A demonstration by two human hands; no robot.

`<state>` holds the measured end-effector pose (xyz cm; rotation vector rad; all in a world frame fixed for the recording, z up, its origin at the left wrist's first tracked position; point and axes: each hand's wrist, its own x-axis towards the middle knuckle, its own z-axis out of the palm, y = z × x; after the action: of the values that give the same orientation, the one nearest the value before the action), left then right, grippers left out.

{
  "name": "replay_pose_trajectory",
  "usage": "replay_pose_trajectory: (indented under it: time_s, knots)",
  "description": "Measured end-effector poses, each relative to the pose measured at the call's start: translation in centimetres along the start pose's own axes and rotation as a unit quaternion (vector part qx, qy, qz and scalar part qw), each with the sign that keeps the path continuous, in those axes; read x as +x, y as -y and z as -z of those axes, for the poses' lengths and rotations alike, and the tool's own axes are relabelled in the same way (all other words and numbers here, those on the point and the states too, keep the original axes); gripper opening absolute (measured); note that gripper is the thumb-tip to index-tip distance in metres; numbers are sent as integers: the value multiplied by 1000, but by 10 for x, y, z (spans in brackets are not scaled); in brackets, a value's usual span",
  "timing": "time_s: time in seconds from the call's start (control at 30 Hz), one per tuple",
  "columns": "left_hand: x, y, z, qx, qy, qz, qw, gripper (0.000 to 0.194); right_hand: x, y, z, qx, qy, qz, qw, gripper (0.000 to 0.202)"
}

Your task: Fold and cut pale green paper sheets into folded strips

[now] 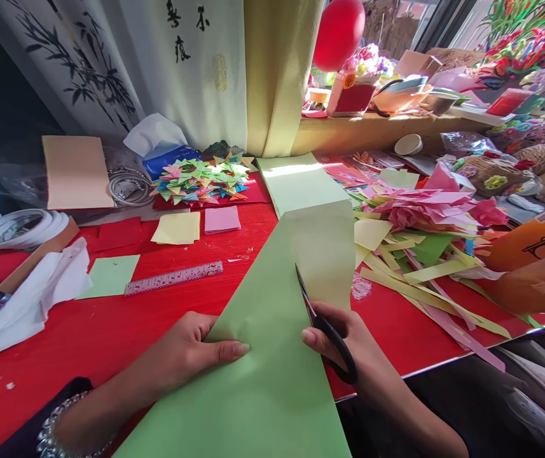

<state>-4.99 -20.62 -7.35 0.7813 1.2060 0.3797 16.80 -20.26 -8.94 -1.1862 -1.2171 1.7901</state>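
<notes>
The left hand (200, 348) is clamped on the left edge of the green paper (257, 401), thumb flat on top, fingers mostly hidden, seemingly to steady it against the blades. The right hand (351, 337), forearm slanting in from the lower right, is closed round the scissors (322, 322), tips pointing away. The paper spans the near edge of the tabletop (86, 337), perhaps for cutting room; loose strips (432, 299) lie to its right, beside that edge.
</notes>
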Motion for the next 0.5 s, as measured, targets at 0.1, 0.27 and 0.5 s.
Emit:
replay_pose_trajectory:
  time_s: [0.1,0.27,0.5]
  knots:
    - [0,0,1,7,10,3,1000,34,1,0,0,6,5,3,1000,31]
    - [2,3,2,8,20,-4,1000,33,3,-2,1,12,-1,1,1000,32]
    - [3,7,3,4,35,-7,999,31,6,-4,2,5,-3,-4,1000,35]
